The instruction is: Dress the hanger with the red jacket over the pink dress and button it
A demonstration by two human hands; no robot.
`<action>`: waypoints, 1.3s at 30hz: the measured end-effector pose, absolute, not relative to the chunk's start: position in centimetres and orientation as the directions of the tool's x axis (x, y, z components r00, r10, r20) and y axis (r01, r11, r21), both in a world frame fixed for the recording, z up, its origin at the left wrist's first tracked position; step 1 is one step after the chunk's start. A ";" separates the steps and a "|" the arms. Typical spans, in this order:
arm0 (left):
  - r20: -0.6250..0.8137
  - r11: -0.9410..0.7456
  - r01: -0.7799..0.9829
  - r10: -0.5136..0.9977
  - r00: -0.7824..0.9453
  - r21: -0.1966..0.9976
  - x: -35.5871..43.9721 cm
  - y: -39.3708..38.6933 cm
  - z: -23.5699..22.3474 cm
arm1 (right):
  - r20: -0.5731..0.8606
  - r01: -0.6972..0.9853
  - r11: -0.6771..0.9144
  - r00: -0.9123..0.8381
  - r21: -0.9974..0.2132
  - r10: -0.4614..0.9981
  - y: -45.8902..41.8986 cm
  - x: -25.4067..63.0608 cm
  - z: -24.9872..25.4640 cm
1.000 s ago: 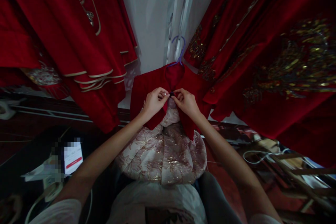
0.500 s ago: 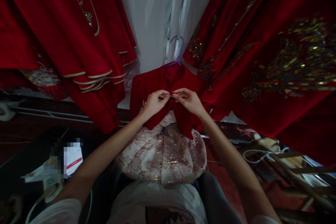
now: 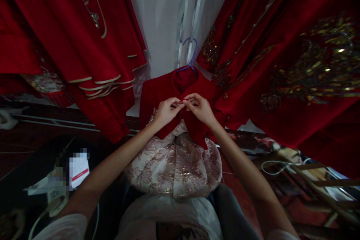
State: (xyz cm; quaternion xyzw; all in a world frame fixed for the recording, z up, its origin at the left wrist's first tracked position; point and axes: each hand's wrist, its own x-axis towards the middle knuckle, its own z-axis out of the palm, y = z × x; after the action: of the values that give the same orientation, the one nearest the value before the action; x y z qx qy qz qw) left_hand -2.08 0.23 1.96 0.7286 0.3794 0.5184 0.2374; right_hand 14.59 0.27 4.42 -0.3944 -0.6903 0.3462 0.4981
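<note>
Two-handed pinch: L hand (image 3: 168, 112) & R hand (image 3: 200, 110), fingers closed on short red cloth jacket (image 3: 156, 92), prob. so front edges meet; thin purple hanger (image 3: 192, 57) supports shoulders.

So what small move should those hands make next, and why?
Probably draw the front edges of the red jacket slightly closer together: the left hand and right hand pinch at its front, fingertips meeting below the neckline, while lower down the edges part over the pale patterned cloth.

The shirt (image 3: 168, 210) is pale; its sleeves (image 3: 69, 225) short; its print (image 3: 177, 231) dark.
</note>
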 end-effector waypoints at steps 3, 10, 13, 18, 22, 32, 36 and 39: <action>0.582 -0.605 0.310 0.795 0.172 0.734 -2.1 0.2 1.9 | 0.444 0.269 0.495 -0.230 -0.826 0.866 0.1 14.6 4.7; 0.566 -0.575 0.221 0.817 0.111 0.787 -2.0 0.7 1.5 | 0.504 0.393 0.593 -0.315 -0.702 0.805 -0.8 15.1 5.4; 0.555 -0.570 0.196 0.822 0.132 0.798 -2.0 0.8 1.7 | 0.525 0.447 0.620 -0.331 -0.644 0.784 -0.9 15.2 5.4; 0.545 -0.572 0.208 0.820 0.176 0.793 -2.3 0.7 2.1 | 0.493 0.449 0.571 -0.290 -0.687 0.821 -0.6 15.1 5.1; 0.541 -0.573 0.224 0.819 0.191 0.789 -2.5 0.4 2.1 | 0.460 0.415 0.530 -0.263 -0.739 0.848 -0.4 15.0 5.0; 0.539 -0.542 0.151 0.840 0.063 0.827 -2.2 0.4 1.8 | 0.433 0.392 0.513 -0.280 -0.763 0.857 -0.4 15.3 5.1; 0.481 -0.485 0.067 0.874 0.067 0.872 -2.2 0.6 1.8 | 0.448 0.403 0.528 -0.281 -0.747 0.848 -0.3 15.2 5.0; 0.459 -0.463 0.037 0.885 0.080 0.886 -2.2 0.6 1.7 | 0.458 0.417 0.536 -0.278 -0.735 0.844 -0.3 15.1 4.8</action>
State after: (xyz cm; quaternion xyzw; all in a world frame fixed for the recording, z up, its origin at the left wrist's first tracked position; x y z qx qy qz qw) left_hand -2.24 0.60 1.75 0.6349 0.3629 0.5731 0.3698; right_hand 15.05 -0.26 4.79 -0.4145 -0.7606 0.2457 0.4352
